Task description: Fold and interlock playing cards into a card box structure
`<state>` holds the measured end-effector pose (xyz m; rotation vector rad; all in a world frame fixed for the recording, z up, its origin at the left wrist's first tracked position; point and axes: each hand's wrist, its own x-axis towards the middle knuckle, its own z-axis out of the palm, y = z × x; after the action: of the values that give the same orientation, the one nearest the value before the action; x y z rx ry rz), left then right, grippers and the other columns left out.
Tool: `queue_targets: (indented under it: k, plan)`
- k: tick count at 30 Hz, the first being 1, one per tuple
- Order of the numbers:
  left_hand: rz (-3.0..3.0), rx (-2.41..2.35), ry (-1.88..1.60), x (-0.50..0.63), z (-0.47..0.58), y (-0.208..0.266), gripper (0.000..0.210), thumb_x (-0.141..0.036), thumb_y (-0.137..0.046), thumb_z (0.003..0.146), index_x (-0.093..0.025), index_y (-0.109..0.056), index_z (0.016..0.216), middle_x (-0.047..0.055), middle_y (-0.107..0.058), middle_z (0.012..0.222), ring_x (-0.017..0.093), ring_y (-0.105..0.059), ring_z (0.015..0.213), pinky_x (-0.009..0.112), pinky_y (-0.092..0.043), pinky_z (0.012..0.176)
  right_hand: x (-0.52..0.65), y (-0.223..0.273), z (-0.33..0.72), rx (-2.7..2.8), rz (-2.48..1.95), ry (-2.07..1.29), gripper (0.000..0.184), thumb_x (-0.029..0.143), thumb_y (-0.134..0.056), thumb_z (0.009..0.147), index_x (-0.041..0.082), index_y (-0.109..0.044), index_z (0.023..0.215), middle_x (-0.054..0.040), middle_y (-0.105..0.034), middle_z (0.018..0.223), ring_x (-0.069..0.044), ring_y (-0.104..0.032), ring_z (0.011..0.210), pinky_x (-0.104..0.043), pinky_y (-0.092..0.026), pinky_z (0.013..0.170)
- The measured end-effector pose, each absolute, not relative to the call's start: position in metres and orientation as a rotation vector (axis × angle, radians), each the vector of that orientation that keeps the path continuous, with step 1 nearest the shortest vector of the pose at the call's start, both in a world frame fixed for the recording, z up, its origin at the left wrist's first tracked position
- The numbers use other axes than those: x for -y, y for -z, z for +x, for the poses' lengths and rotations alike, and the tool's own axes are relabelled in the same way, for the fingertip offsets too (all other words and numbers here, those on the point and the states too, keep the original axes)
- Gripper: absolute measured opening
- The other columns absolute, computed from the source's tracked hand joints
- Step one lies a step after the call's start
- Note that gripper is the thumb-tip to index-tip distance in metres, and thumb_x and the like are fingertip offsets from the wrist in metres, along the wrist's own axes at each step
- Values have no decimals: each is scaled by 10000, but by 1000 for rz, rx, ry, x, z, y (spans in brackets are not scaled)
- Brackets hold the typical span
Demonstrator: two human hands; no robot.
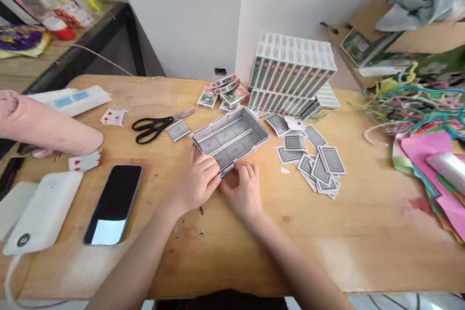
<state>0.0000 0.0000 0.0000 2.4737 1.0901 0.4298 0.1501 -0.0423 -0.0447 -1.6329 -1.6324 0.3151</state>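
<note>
Both of my hands grip the near side of an open box made of playing cards [238,138], its patterned grey card backs lining the inside. My left hand [199,179] is closed on the near left wall, with the thumb close to the near corner. Just right of it, my right hand [245,189] pinches the near edge from below and outside; its fingertips are partly hidden. Loose playing cards [321,167] lie scattered face down to the right of the box. Left of it are a single card [178,130] and black-handled scissors [152,128].
Behind the box are stacked card packs [290,68] and several loose packs [228,92]. A phone [114,203], a white power bank [45,210] and a pink roll [47,123] occupy the left. Coloured paper [432,169] and tangled yarn [410,106] lie at right.
</note>
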Motion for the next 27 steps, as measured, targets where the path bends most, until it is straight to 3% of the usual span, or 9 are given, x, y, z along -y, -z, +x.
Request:
queue_targets:
  k: [12,19,24,27]
  plan:
    - [2469,-1087,-488,1,0,-6,215,-184,-381,929,-162,-482,740,52,-554,827,211,-466,955,475,-365,985,41,42,150,1600,-1659,-379,198,204,-684,691,177,-547,831,-79,-625,814,-243,-482,862,-388,-482,770]
    - [2457,-1038,-645,2,-2,4,183,-156,-389,916,-151,-522,790,79,-587,867,229,-489,1032,454,-402,966,42,40,151,1587,-1751,-425,207,262,-721,698,168,-582,820,-56,-655,748,-232,-515,796,-402,-464,779]
    - [2462,-1020,-838,3,-3,14,178,-104,-373,904,-150,-542,931,93,-623,969,246,-482,1149,485,-380,1004,38,37,165,1593,-1671,-638,227,278,-756,676,185,-616,829,-40,-676,770,-220,-563,809,-375,-470,780]
    - [2476,-1013,-894,3,-3,18,178,-118,-408,905,-161,-534,1023,89,-629,1034,246,-476,1190,492,-378,1022,33,32,182,1457,-1628,-886,158,265,-689,716,201,-648,854,-14,-671,733,-170,-582,689,-315,-487,677]
